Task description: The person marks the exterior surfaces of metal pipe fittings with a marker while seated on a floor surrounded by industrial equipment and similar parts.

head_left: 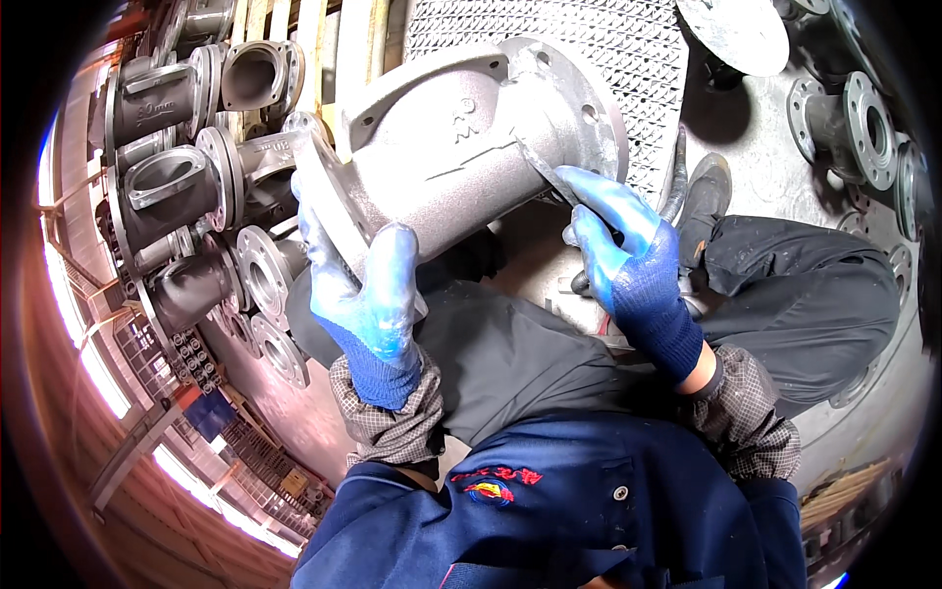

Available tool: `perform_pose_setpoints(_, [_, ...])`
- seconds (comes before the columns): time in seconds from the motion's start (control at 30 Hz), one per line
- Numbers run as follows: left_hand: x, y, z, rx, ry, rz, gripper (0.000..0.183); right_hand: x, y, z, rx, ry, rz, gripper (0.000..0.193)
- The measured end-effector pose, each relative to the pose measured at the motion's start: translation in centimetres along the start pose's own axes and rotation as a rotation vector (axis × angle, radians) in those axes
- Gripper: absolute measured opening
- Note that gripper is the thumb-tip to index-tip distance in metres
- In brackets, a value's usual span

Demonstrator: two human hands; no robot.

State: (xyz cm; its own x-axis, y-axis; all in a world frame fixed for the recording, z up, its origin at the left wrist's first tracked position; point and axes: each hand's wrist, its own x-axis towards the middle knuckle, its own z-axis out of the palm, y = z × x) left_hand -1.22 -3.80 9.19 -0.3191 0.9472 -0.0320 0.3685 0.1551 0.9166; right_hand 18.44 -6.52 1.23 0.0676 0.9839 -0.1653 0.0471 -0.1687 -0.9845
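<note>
One flanged casting (451,182) looks grey and grainy.

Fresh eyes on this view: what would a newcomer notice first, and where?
The big grey casting at top centre would likely catch the eye first. Next come the blue gloves: the left hand holds the casting's left flange, and the right hand holds a thin tool at its side. More castings crowd the upper left.

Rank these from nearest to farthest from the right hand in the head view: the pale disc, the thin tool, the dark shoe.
1. Thin tool, in the right hand
2. Dark shoe, right of that hand
3. Pale disc, upper right, beyond the shoe
</note>
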Motion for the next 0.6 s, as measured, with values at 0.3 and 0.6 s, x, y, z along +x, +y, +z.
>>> perform_pose_setpoints(0.3, [0.3,-0.6,-0.4,-0.033,-0.029,0.035,0.074,0.1,-0.1,0.3,0.074,0.025,0.067,0.031])
perform_pose_setpoints(0.6, [0.1,0.0,0.2,0.001,-0.004,0.056,0.073,0.2,-0.9,0.1,0.184,0.005,0.21,0.031])
